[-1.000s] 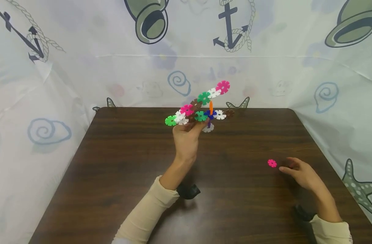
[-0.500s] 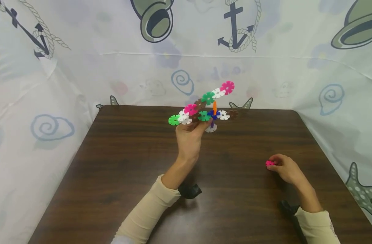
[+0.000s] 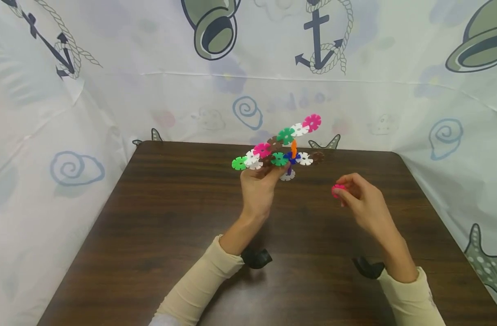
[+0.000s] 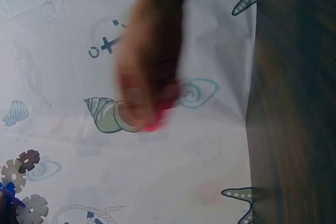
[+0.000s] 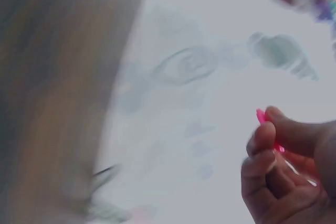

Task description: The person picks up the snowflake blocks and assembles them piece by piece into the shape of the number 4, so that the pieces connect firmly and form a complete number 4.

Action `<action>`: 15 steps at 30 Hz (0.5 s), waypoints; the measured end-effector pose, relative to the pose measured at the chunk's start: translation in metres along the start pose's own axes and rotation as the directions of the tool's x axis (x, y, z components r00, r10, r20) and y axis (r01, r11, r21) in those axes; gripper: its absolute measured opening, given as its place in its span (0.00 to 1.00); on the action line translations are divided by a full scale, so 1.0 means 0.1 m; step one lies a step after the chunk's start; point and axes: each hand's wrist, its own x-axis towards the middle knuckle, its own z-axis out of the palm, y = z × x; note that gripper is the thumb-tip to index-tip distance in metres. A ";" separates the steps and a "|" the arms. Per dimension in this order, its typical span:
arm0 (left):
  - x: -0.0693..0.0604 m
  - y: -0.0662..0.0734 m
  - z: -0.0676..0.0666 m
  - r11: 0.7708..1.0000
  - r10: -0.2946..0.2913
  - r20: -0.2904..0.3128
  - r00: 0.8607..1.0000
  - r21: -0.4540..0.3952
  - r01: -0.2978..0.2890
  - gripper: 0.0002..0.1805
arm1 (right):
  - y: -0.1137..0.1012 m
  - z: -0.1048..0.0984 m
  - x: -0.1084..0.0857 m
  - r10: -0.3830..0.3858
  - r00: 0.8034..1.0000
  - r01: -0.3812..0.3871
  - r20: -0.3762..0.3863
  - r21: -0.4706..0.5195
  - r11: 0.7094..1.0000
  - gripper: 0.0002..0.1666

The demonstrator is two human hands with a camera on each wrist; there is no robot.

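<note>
My left hand (image 3: pixel 257 192) holds up a chain of linked snowflake-shaped plastic discs (image 3: pixel 279 159) in green, white, pink, brown, blue and orange. The chain branches, with one arm rising to a pink disc (image 3: pixel 312 122) at its upper right end. To the right, my right hand (image 3: pixel 368 206) pinches a single pink snowflake disc (image 3: pixel 338 190) between thumb and fingers, above the table and apart from the chain. In the right wrist view that loose disc (image 5: pixel 260 115) shows edge-on at the thumb tip. The left wrist view catches the right hand (image 4: pixel 147 85) blurred.
Both hands are over a dark brown wooden table (image 3: pixel 171 217). A white curtain (image 3: pixel 183 99) printed with anchors, shells and starfish hangs behind and beside it. Black straps (image 3: pixel 256 258) stick out at both wrists.
My right hand reached the pink disc lying on the table, pinched it and lifted it up and leftward toward the chain. The left hand keeps its hold, with little movement.
</note>
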 end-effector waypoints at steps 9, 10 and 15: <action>-0.02 -0.01 0.01 1.000 0.002 0.011 1.000 0.010 -0.002 0.17 | -0.90 -0.13 0.12 -0.214 0.946 0.240 -0.244 0.080 0.968 0.18; -0.02 -0.01 0.01 1.000 0.004 0.017 1.000 0.016 -0.004 0.16 | -0.97 -0.14 0.14 -0.222 0.940 0.252 -0.258 0.089 0.964 0.18; -0.04 0.00 0.02 1.000 0.012 0.039 0.999 0.024 -0.013 0.15 | -1.24 -0.14 0.22 -0.252 0.911 0.301 -0.326 0.108 0.947 0.10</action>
